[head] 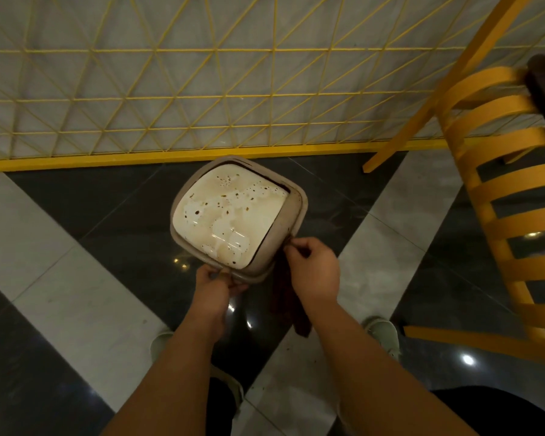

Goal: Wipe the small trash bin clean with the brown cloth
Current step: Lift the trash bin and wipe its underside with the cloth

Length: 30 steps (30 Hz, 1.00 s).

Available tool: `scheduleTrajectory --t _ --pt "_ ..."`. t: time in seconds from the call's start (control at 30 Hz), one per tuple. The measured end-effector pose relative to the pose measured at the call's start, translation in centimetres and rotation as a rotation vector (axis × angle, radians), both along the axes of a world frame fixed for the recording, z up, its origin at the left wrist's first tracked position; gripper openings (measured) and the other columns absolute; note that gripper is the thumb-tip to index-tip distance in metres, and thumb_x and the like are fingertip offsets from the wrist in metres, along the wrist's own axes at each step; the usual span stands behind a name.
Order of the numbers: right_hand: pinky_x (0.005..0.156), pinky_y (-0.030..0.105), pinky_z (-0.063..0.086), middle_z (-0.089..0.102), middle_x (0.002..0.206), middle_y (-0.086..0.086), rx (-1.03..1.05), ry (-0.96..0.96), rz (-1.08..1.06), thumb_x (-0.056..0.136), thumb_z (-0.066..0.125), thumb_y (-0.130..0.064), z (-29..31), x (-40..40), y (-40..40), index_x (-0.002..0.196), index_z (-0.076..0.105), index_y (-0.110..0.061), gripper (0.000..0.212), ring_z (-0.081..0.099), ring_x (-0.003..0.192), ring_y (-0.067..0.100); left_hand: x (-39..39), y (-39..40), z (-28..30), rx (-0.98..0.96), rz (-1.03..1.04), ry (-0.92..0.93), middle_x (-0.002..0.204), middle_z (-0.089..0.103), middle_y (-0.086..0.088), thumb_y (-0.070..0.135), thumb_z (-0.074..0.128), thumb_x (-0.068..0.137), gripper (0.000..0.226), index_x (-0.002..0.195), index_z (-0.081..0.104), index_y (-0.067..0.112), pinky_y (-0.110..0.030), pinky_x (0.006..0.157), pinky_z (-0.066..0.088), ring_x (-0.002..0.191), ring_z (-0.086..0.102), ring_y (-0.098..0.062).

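A small beige trash bin (291, 209) is held up over the floor, its opening toward me, so I look into its stained whitish inside with brown spots. My left hand (213, 286) grips the bin's near rim at the lower left. My right hand (313, 270) grips the rim at the lower right. The brown cloth (288, 305) hangs down under my right hand; its top is hidden by the hand and the bin.
A yellow wire-mesh panel (202, 89) with a yellow base bar stands just beyond the bin. A yellow slatted chair (497, 184) is at the right. The floor (76, 247) is glossy black and grey tile. My shoes (383, 335) show below.
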State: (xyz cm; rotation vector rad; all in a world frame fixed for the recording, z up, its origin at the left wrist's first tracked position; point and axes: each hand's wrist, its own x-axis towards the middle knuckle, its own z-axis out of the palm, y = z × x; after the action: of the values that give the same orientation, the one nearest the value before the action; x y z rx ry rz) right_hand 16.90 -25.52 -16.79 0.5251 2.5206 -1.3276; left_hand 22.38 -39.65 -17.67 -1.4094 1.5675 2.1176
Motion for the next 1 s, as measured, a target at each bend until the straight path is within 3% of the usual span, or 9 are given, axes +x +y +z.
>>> scheduleTrajectory --t 0.27,0.4,0.47,0.57,0.63,0.7,0.77,0.87,1.0 --pt "0.064 0.028 0.053 0.066 0.079 -0.013 0.043 -0.093 -0.009 0.085 0.067 -0.027 0.4 -9.4 1.3 0.08 0.067 -0.034 0.009 0.063 0.071 0.005 -0.4 -0.6 -0.9 0.021 -0.027 0.036 0.094 0.071 -0.007 0.014 0.048 0.1 0.014 0.112 0.046 0.019 -0.028 0.069 0.051 0.084 0.07 -0.021" --pt "0.073 0.032 0.056 0.068 0.089 -0.005 -0.066 -0.173 -0.041 0.085 0.066 -0.028 0.4 -12.2 1.2 0.104 0.07 -0.027 0.019 0.063 0.076 0.01 -0.4 -0.8 -1.3 0.034 -0.03 0.034 0.083 0.074 0.0 0.009 0.051 0.098 0.019 0.113 0.047 0.021 -0.031 0.072 0.052 0.084 0.069 -0.021" --pt "0.076 0.035 0.053 0.067 0.081 0.001 -0.121 -0.241 -0.036 0.085 0.064 -0.028 0.5 -12.7 1.0 0.102 0.072 -0.015 0.022 0.062 0.073 0.015 -0.4 -1.0 -1.2 0.015 -0.029 0.028 0.089 0.071 -0.006 0.004 0.05 0.097 0.023 0.117 0.047 0.015 -0.037 0.08 0.053 0.088 0.067 -0.026" --pt "0.068 0.035 0.047 0.059 0.077 0.008 -0.175 -0.302 -0.032 0.085 0.062 -0.027 1.2 -12.0 1.3 0.084 0.072 -0.011 0.018 0.055 0.073 0.022 -0.7 -1.2 -0.5 -0.013 -0.017 0.031 0.101 0.066 -0.015 0.005 0.048 0.098 0.024 0.121 0.047 0.009 -0.037 0.085 0.053 0.092 0.064 -0.027" --pt "0.076 0.039 0.052 0.059 0.079 0.009 -0.19 -0.337 -0.071 0.085 0.061 -0.028 1.6 -10.8 1.7 0.08 0.066 -0.016 0.013 0.055 0.075 0.022 -1.0 -1.5 -0.2 -0.024 0.055 0.033 0.106 0.064 -0.021 0.005 0.048 0.098 0.024 0.122 0.049 0.002 -0.036 0.084 0.053 0.092 0.064 -0.029" --pt "0.08 0.042 0.051 0.057 0.078 0.009 -0.22 -0.371 -0.144 0.088 0.059 -0.028 1.6 -8.9 2.1 0.077 0.061 -0.017 0.016 0.053 0.074 0.022 -1.2 -1.8 -0.3 0.026 0.155 0.005 0.122 0.061 -0.026 0.005 0.048 0.098 0.032 0.129 0.05 -0.005 -0.042 0.098 0.05 0.11 0.062 -0.037" --pt "0.065 0.035 0.048 0.054 0.073 0.007 -0.27 -0.392 -0.26 0.089 0.056 -0.027 1.3 -6.5 2.1 0.07 0.056 -0.016 0.022 0.05 0.07 0.02 -1.1 -1.4 0.0 0.094 0.245 0.005 0.126 0.062 -0.021 0.009 0.047 0.099 0.033 0.13 0.054 -0.001 -0.04 0.102 0.047 0.117 0.059 -0.034" --pt "0.065 0.031 0.046 0.063 0.085 0.007 -0.382 -0.429 -0.394 0.09 0.055 -0.025 0.8 -2.3 1.3 0.087 0.066 -0.015 0.015 0.058 0.078 0.019 -0.5 0.6 1.0 0.157 0.209 -0.039 0.101 0.071 -0.006 0.022 0.047 0.099 0.022 0.109 0.066 0.016 -0.033 0.085 0.049 0.099 0.065 -0.023" --pt "0.074 0.033 0.056 0.071 0.094 0.011 -0.547 -0.473 -0.432 0.091 0.059 -0.019 0.2 2.6 -0.5 0.101 0.07 -0.011 0.017 0.067 0.087 0.024 -0.3 3.1 2.0 0.263 0.106 -0.141 0.111 0.07 -0.018 0.031 0.049 0.097 0.033 0.119 0.065 0.013 -0.055 0.095 0.05 0.103 0.067 -0.037"
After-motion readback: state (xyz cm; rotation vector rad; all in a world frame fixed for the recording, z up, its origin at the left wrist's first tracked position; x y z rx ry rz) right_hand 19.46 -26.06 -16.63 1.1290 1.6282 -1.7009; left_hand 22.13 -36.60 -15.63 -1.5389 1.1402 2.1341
